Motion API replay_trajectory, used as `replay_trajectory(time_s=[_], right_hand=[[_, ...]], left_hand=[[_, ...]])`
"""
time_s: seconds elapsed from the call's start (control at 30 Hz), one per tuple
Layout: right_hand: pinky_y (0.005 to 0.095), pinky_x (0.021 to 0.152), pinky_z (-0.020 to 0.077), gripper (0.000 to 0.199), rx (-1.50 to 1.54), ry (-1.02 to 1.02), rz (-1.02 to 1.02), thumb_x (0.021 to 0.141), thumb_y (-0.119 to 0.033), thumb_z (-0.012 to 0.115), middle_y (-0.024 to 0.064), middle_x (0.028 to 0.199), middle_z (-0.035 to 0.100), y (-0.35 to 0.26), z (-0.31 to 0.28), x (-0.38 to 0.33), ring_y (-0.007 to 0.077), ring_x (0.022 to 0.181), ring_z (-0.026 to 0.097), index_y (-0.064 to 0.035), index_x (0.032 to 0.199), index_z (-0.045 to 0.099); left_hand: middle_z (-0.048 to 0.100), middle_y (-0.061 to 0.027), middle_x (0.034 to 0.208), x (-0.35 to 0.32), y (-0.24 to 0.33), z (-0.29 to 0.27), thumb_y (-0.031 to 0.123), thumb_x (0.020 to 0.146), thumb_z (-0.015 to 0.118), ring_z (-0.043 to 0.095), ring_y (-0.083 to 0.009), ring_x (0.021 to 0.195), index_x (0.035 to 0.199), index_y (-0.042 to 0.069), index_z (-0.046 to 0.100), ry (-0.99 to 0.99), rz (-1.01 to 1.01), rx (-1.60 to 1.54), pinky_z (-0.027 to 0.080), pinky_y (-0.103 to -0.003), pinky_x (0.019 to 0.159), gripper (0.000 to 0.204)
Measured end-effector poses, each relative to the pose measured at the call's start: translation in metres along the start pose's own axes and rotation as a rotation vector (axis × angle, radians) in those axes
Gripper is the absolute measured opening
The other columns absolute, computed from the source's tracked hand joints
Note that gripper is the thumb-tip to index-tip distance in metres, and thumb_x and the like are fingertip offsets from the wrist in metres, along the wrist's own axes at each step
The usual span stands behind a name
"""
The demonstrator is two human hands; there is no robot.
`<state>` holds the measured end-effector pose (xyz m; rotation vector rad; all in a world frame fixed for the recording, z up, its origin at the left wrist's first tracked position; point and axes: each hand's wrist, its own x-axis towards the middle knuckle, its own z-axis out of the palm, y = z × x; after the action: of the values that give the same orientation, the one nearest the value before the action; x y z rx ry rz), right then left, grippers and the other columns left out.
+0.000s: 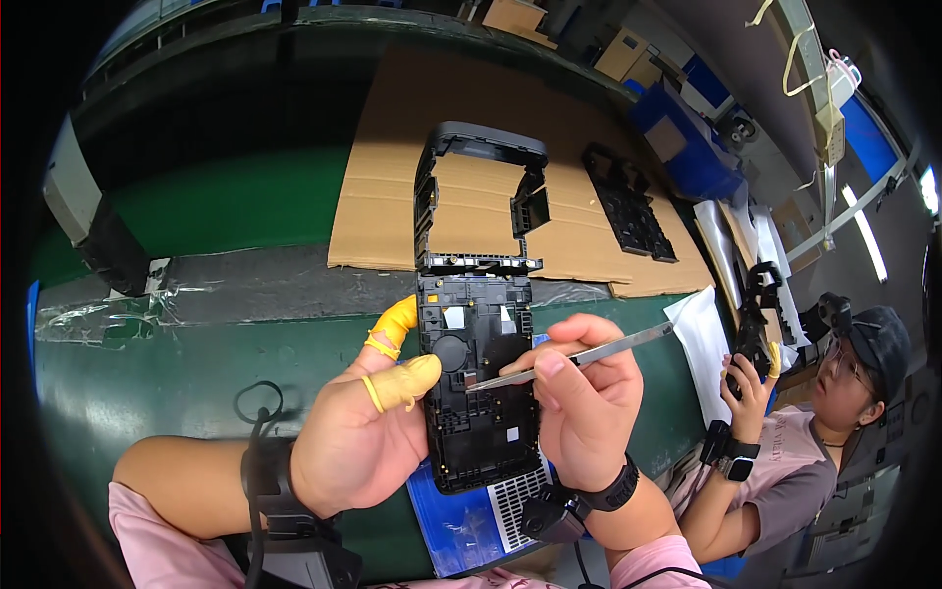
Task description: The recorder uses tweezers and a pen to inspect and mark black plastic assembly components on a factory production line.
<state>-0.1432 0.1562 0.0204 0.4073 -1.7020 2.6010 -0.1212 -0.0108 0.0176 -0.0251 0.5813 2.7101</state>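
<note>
A black plastic housing [481,339] with an open frame at its far end is held up in front of me. My left hand [358,432], with yellow finger cots on thumb and a finger, grips its left edge. My right hand [594,407] pinches a thin metal tool, flat and pointed like tweezers or a blade [613,348]. Its tip rests over the middle of the housing, beside a round raised disc [450,353]. Small white patches and brass-coloured dots show on the housing's inner face. Some of my right fingers lie behind the tool and along the housing's right edge.
Brown cardboard [383,211] covers part of the green table [196,378]; another black housing [631,206] lies on it. A blue bin [687,142] stands at the far right. Below my hands is a blue tray [446,520]. On the right, a co-worker's hand [751,393] holds a black part.
</note>
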Motion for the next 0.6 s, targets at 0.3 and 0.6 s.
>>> replay_trajectory(time_s=[0.3,0.6], right_hand=[[0.0258,0.071,0.0495,0.022,-0.019,0.000,-0.010,0.080,0.008,0.054,0.0119,0.083,0.062,0.0013,0.0003,0.0005,0.0147,0.076,0.061,0.0031,0.101,0.047],[0.0163,0.049,0.0325,0.019,-0.106,0.079,0.011,0.081,0.000,0.055,0.0150,0.077,0.061,0.0054,0.0077,0.0012,0.0044,0.053,0.040,-0.0020,0.099,0.048]], left_hand=[[0.043,-0.0152,0.123,-0.0003,-0.0001,0.0006,0.006,0.087,0.044,0.047,-0.0268,0.112,0.131,0.012,0.023,0.003,-0.001,0.003,0.039,-0.042,0.093,0.049],[0.044,-0.0149,0.122,0.0001,-0.0011,-0.0033,0.007,0.087,0.044,0.048,-0.0260,0.110,0.130,0.012,0.024,0.024,0.010,0.037,0.041,-0.041,0.091,0.048]])
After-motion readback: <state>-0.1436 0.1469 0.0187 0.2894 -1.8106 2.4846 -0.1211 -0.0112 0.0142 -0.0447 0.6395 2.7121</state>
